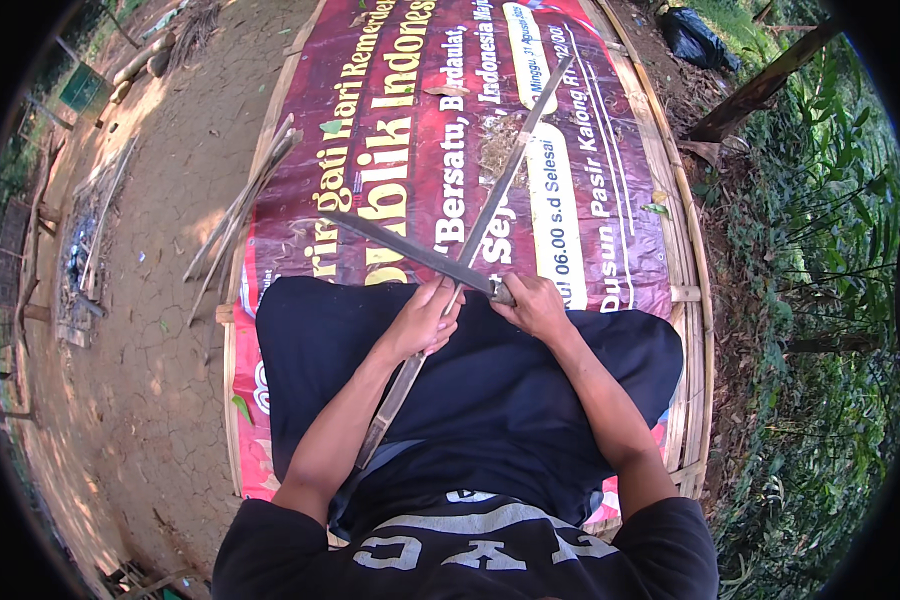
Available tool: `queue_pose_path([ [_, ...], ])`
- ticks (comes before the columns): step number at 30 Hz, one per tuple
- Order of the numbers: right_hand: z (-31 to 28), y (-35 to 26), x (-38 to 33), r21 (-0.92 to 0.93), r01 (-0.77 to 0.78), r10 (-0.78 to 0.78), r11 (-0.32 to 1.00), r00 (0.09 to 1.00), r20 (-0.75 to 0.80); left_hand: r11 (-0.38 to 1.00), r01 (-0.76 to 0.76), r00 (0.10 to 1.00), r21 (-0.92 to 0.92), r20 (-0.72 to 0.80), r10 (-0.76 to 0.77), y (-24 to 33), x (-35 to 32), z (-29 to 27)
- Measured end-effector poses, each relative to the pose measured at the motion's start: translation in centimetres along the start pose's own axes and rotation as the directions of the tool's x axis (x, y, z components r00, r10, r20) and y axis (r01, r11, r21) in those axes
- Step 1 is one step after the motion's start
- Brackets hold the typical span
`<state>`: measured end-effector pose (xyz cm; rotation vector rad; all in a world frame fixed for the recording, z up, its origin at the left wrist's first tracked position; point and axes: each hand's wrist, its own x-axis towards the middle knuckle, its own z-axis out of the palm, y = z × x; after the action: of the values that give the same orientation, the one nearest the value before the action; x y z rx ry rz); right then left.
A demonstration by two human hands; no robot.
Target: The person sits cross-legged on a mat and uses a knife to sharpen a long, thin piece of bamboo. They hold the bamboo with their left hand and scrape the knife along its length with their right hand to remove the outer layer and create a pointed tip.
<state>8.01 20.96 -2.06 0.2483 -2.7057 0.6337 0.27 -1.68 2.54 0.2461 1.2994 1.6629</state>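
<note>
My left hand is closed around a long, narrow bamboo strip. One end of the strip lies over my lap and the other reaches up and right over the printed banner. In my right hand is the handle of a machete, fingers wrapped round it. Its dark blade points left and away from me, crossing the strip just beyond my left hand. Most of the handle is hidden in my grip.
I sit on a bamboo platform covered by a red banner. Several thin sticks lean over its left edge. Bare cracked earth lies left; green plants, a wooden post and a black plastic bag are right.
</note>
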Motion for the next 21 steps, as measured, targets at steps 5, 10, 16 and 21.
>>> queue_pose_path([
  [5, 0.3, 4.3, -0.6, 0.057, -0.179, 0.18, 0.982, 0.983, -0.023, 0.999, -0.047, 0.999, 0.001, -0.004, 0.047, 0.2, -0.9, 0.6],
  [10, 0.0, 1.8, -0.4, -0.083, -0.116, 0.119, 0.99, 0.992, 0.031, 1.0, -0.012, 1.0, 0.015, -0.027, 0.012, -0.4, -0.1, -0.7],
  [16, -0.5, 4.7, 0.0, -0.018, -0.148, 0.147, 0.989, 0.988, -0.054, 1.0, 0.006, 1.0, -0.01, 0.009, -0.006, -0.3, -1.3, 0.6],
  [21, -1.2, 7.1, 0.5, -0.017, -0.442, 0.439, 0.897, 0.894, -0.095, 0.999, 0.027, 1.0, -0.026, 0.014, -0.027, -1.0, -0.8, 0.5],
])
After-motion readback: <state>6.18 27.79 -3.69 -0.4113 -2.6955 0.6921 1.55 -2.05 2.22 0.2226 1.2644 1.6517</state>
